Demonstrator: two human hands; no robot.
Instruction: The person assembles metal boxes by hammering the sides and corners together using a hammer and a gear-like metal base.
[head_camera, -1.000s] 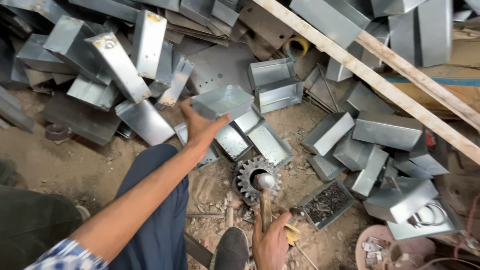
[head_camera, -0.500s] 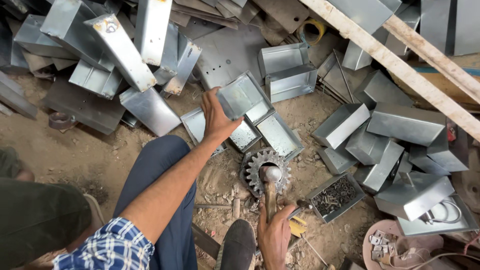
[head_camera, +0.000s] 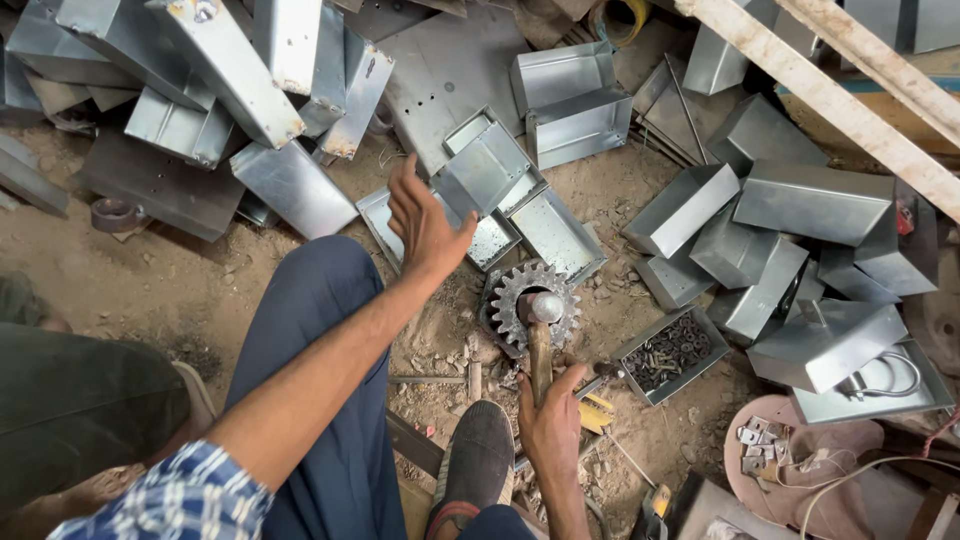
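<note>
One hammer (head_camera: 541, 335), one toothed gear (head_camera: 533, 306) and one small tray of bolts (head_camera: 667, 355) near the middle. Two wooden planks (head_camera: 820, 95) up at 1 o'clock, one tape roll (head_camera: 113, 214) at 9 o'clock. Too many shiny metal boxes (head_camera: 690, 208) to count.

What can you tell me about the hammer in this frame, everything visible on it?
The hammer has a rounded, shiny grey metal head and a worn wooden handle. It lies roughly upright in the picture, head away from the person, resting on the middle of a toothed gear that lies flat on the dirt ground. The right hand grips the lower end of the handle. The left hand, open, is up by the metal boxes, clear of it.
</note>
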